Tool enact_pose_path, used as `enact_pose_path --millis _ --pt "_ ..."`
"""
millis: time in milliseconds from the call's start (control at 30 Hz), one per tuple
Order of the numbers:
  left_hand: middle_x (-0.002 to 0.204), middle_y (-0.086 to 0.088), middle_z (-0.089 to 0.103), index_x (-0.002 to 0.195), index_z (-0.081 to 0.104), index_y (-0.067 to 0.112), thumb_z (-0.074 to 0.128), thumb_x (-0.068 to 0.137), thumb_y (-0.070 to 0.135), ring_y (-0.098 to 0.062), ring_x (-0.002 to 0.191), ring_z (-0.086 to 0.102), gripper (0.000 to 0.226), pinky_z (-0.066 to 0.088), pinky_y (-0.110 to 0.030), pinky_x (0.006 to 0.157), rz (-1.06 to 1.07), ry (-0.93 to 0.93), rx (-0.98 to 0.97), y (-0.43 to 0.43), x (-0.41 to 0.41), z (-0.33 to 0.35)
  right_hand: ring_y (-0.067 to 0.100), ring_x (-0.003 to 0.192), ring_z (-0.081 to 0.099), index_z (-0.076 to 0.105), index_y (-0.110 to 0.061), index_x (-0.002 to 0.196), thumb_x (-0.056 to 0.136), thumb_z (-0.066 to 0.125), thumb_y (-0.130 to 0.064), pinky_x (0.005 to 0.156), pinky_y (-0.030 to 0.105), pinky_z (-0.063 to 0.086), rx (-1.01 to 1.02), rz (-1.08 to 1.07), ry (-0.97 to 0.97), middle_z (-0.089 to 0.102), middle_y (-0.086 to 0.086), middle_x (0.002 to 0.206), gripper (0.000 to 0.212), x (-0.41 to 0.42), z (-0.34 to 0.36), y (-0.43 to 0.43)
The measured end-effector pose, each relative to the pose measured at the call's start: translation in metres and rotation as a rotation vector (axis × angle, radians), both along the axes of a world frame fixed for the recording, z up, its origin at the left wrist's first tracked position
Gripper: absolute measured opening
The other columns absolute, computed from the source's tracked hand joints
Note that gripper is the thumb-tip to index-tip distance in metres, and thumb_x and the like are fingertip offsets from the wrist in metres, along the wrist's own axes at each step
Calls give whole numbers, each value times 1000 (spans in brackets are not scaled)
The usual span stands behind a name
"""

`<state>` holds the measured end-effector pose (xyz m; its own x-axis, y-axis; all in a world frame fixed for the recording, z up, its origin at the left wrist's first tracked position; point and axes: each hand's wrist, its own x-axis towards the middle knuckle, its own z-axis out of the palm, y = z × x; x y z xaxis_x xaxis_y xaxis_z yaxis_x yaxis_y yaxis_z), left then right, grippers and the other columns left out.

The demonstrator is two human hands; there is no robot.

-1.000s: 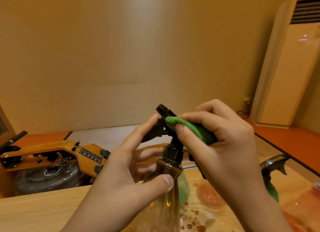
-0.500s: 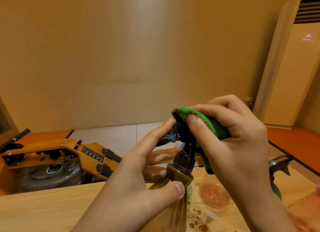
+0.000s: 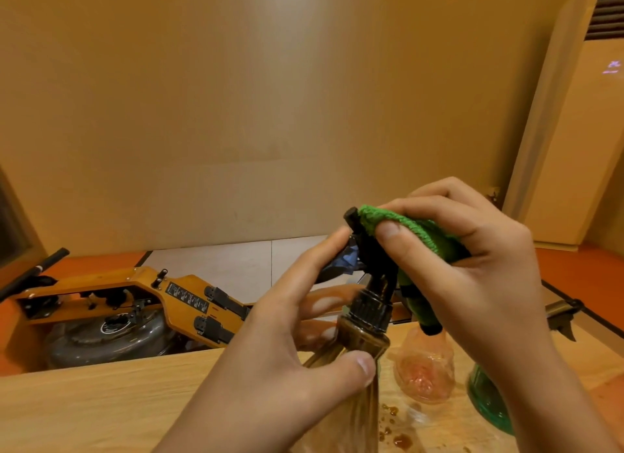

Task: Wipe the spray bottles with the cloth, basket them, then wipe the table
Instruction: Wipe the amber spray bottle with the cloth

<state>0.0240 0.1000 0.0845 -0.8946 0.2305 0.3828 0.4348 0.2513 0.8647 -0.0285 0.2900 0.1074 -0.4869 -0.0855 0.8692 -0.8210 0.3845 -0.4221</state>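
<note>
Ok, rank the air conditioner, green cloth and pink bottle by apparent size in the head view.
1. air conditioner: largest, though farthest.
2. green cloth and pink bottle: look alike; the right hand covers part of the cloth, so I won't rank them.

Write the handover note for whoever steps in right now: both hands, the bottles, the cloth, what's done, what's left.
The left hand grips the brown spray bottle just below its neck.
The right hand pinches the green cloth over that bottle's black spray head.
A pink bottle, a green bottle and brown droplets are on the table. The basket is not in view.
Done: nothing visibly basketed; whether the other two bottles were wiped cannot be told.
Left: finish this bottle, check the others, basket all three, wipe the table.
</note>
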Motion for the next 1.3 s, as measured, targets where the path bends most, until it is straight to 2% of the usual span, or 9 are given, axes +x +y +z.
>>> enact_pose_path --millis 233,367,533,733,867,1000,1067,1167,1300 --pt "123 22 72 129 33 83 94 63 31 -9 122 67 104 50 -44 107 -43 -68 146 7 3 -3 14 94 64 75 -21 104 93 71 -17 73 19 50 -108 -78 68 64 -3 97 12 3 -3 -7" --pt "116 15 76 126 50 72 96 53 31 -5 116 69 96 57 -34 95 -35 -102 208 10 1 -6 15 94 64 75 -24 103 93 72 -18 72 24 52 -159 -83 56 64 -3 96 12 2 -3 -7" --pt "118 11 76 117 58 68 94 51 31 -17 112 73 84 55 -44 100 -11 -110 254 12 1 -10 8 90 60 77 -16 104 91 72 -18 71 17 45 13 -166 160 60 0 92 14 7 1 -4" --pt "117 8 77 124 56 61 93 51 40 -17 115 71 85 53 -46 102 -11 -141 250 8 -3 -12 18 86 60 79 -12 103 91 73 -18 69 29 46 168 -136 241 59 2 92 15 16 -1 -11" --pt "113 17 77 111 58 70 88 58 39 -6 111 71 68 56 -36 96 -32 -112 205 8 -3 -9 14 88 62 78 -19 102 89 74 -19 67 23 47 69 -50 145 61 -2 92 14 17 -2 -15" --pt "97 41 69 109 62 59 83 60 30 17 96 66 60 51 -4 70 19 -138 278 11 0 -12 17 90 63 79 -22 101 88 74 -20 65 25 49 -2 -15 67 63 -4 92 15 16 -3 -16" --pt "102 40 69 116 63 56 86 58 37 15 99 65 65 50 -2 68 32 -119 293 11 -2 -13 17 90 64 79 -23 100 87 74 -21 65 23 50 -37 -3 34 63 -5 92 14 16 -4 -18" --pt "102 36 72 103 60 74 85 64 36 12 101 66 60 51 -4 69 27 -67 257 13 -3 -11 18 90 64 78 -27 101 87 73 -23 65 25 53 -88 29 -14 63 -8 91 15 15 -5 -18" --pt "105 31 74 99 65 71 84 57 45 12 103 66 53 52 -7 76 40 -65 315 15 -4 -13 18 93 65 77 -31 100 87 73 -24 67 26 54 -105 27 -40 63 -11 91 15 14 -5 -19"
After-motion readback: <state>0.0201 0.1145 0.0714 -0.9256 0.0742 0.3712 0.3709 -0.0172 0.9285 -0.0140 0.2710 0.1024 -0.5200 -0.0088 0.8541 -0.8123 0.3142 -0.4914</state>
